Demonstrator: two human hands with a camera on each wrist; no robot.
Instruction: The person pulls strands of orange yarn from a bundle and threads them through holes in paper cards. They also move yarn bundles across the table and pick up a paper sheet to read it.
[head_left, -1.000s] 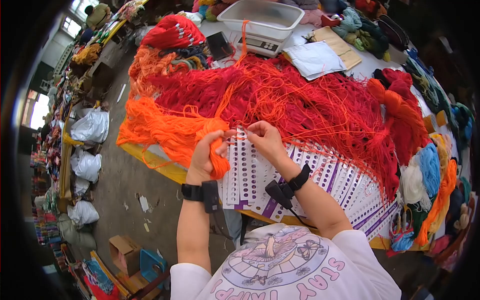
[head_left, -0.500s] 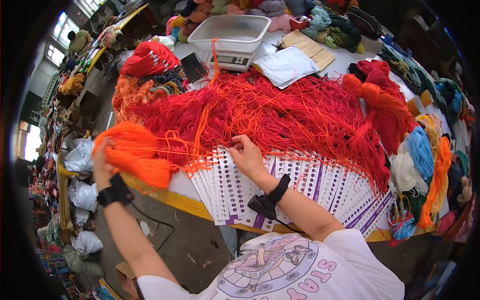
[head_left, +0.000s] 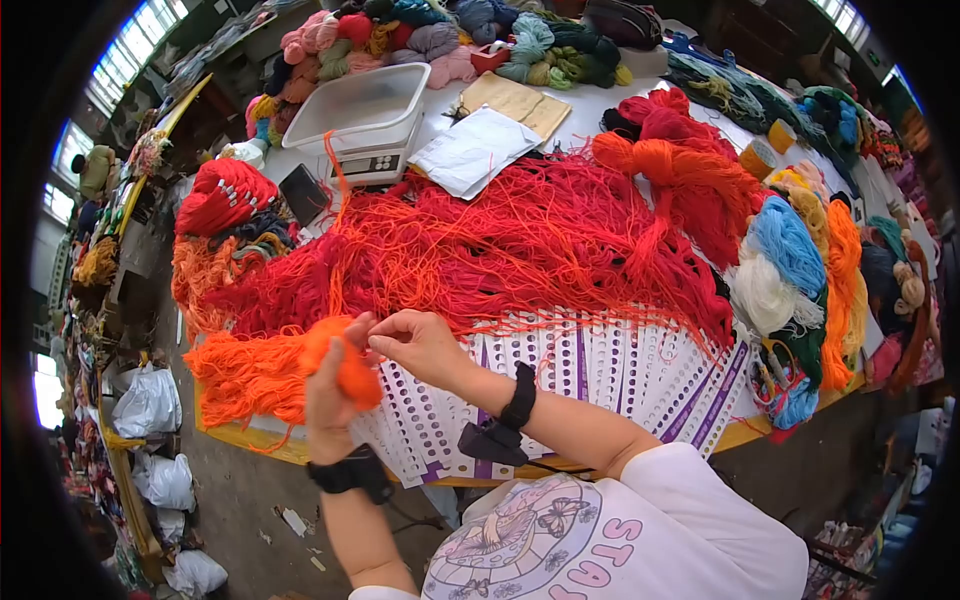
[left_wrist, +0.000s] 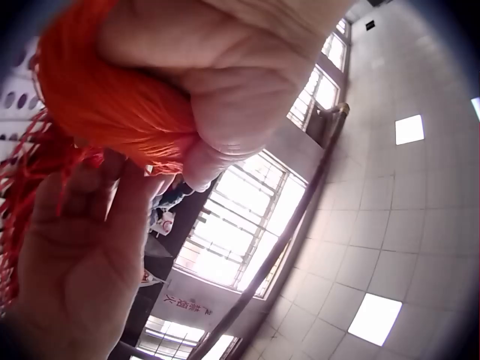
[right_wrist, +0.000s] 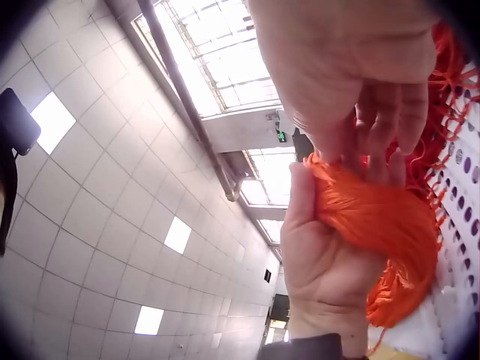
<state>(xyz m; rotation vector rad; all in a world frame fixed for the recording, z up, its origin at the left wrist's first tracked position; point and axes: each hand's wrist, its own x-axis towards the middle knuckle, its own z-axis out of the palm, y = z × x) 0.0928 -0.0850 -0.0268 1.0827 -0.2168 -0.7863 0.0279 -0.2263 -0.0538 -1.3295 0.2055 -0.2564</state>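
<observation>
A hank of bright orange yarn (head_left: 358,380) is gripped in my left hand (head_left: 326,400), whose thumb and fingers wrap round its folded end. The rest of the hank trails left along the table's front edge. My right hand (head_left: 425,347) meets it from the other side, thumb and fingertips pinching at the yarn beside the left fingertips. In the right wrist view the orange yarn (right_wrist: 382,217) bulges out over the left palm. Just below both hands lie white cards (head_left: 405,420) punched with rows of holes, with orange and red strands at their upper ends.
A wide heap of red and orange yarn (head_left: 480,245) covers the table's middle. Behind it stand a scale (head_left: 375,163) bearing a clear plastic tub (head_left: 355,105), white papers (head_left: 474,152) and a dark phone (head_left: 303,194). Coloured hanks (head_left: 785,245) lie at the right edge.
My left hand swung out left with the orange hank, drawing strands taut, then came back beside the right hand. The head view has turned right.
</observation>
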